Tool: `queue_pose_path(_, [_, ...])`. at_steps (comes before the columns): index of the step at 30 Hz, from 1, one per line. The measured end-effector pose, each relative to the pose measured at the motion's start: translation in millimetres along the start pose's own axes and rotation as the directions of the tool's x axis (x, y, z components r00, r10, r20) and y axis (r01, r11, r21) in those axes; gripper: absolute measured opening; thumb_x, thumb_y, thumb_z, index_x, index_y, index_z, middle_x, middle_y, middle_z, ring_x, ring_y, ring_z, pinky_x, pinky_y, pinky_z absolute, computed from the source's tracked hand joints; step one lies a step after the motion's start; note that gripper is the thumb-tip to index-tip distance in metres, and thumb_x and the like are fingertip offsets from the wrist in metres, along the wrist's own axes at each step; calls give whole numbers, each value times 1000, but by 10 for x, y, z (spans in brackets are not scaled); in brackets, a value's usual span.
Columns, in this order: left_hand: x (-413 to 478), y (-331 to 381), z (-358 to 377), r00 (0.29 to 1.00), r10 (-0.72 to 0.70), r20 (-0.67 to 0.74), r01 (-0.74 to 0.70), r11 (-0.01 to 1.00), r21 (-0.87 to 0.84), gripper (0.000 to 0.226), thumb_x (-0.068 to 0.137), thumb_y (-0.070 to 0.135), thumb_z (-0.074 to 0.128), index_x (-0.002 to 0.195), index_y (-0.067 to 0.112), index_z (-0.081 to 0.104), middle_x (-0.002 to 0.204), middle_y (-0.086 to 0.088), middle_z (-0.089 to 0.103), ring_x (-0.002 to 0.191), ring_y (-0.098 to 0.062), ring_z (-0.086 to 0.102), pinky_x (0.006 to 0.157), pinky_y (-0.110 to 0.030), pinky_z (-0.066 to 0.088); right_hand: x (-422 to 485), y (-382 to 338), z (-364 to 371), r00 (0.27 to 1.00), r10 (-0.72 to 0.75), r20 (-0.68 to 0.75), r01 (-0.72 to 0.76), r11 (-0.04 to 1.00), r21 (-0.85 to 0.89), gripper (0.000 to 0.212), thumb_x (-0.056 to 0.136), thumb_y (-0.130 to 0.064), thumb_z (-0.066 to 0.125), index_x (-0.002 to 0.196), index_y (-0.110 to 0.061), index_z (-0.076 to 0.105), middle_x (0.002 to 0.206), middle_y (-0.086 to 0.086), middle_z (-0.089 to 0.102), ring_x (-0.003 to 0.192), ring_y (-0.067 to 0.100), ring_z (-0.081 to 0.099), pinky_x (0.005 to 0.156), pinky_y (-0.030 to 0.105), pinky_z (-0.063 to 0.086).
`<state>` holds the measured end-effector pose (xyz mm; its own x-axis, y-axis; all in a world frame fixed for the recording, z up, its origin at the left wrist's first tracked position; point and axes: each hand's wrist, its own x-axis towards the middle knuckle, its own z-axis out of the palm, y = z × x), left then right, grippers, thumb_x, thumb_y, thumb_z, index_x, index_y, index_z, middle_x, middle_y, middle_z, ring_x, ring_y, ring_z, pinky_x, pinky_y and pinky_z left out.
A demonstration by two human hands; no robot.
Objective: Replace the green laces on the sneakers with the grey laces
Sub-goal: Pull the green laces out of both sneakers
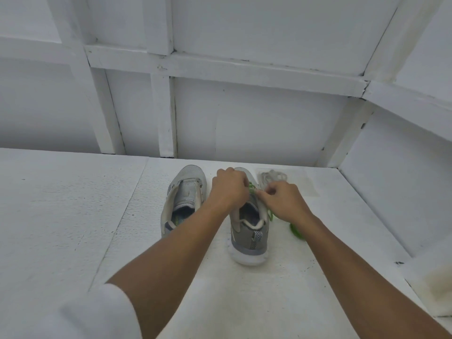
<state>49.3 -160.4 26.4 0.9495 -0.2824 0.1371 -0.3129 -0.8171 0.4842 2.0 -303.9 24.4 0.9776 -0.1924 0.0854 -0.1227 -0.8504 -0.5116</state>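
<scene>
While the left hand (228, 189) curls over the right-side sneaker (248, 241) and hides its eyelets and whatever it grips, the right hand (285, 204) pinches the green lace (270, 214) there. The lace's loose length trails onto the table (73, 216) beside the shoe, and the grey laces (271, 177) lie blurred just beyond.

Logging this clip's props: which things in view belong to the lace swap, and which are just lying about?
Job: left sneaker, right sneaker, green laces, bagged grey laces, left hand, right hand.
Lying about: a pale blurred thing at the picture's right edge.
</scene>
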Motion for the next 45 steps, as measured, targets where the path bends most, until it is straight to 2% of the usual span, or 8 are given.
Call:
queue_pose_path(10, [151,47,44,973,192,129,-215,957,197,19,92,32,56,105,22,66,119,-5,55,115,-27,46,93,-37,38,-114,54,206,981,142,-130,-114,972,205,38,98,-32,49,77,-5,66,70,8,63,62,17,52,55,26,37])
queue_pose_path(17, [246,-163,-250,990,-4,-143,40,967,251,26,92,23,46,103,2,58,108,-15,59,103,-33,53,81,-35,40,-143,68,285,967,204,-155,-159,952,263,42,99,-29,46,64,-5,53,59,5,54,56,16,45,52,27,32])
queue_pose_path(20, [268,-173,-224,993,-53,-101,70,982,173,31,93,25,47,114,4,55,117,-15,56,110,-34,49,89,-38,41,-152,62,293,967,200,-156,-153,951,268,42,99,-28,46,62,-8,49,58,4,52,55,15,44,51,25,32])
queue_pose_path(23, [268,-31,-121,992,126,-29,-122,986,117,38,92,29,49,125,12,55,130,-11,54,123,-31,44,100,-38,37,-146,65,316,965,202,-169,-151,950,274,43,99,-29,46,62,-7,52,59,3,53,56,15,45,52,26,32])
queue_pose_path(27, [211,95,60,950,212,229,-280,905,320,28,94,36,52,115,23,66,134,-2,52,139,-28,25,108,-46,25,-141,70,332,964,199,-179,-147,953,265,44,99,-31,46,70,-1,59,62,5,56,57,13,45,51,27,33])
queue_pose_path(33, [359,-15,-183,983,184,22,-176,889,424,27,89,21,46,108,16,66,111,-4,62,114,-24,46,96,-42,32,-154,87,330,964,195,-181,-139,949,282,45,99,-30,47,57,-14,47,56,1,51,55,13,45,51,27,32])
queue_pose_path(39, [534,-237,-619,991,-88,-99,120,913,390,33,90,28,47,116,9,54,119,-11,56,116,-32,45,97,-44,33,-157,74,317,968,171,-182,-120,958,261,42,100,-29,46,64,-9,54,59,0,53,56,10,45,53,24,33])
queue_pose_path(45, [358,17,-190,960,218,174,-263,915,306,38,89,41,57,122,24,58,131,-2,52,132,-27,33,104,-44,30,-146,87,333,966,178,-189,-125,957,262,42,100,-30,46,70,-4,59,63,3,56,58,12,46,53,25,34])
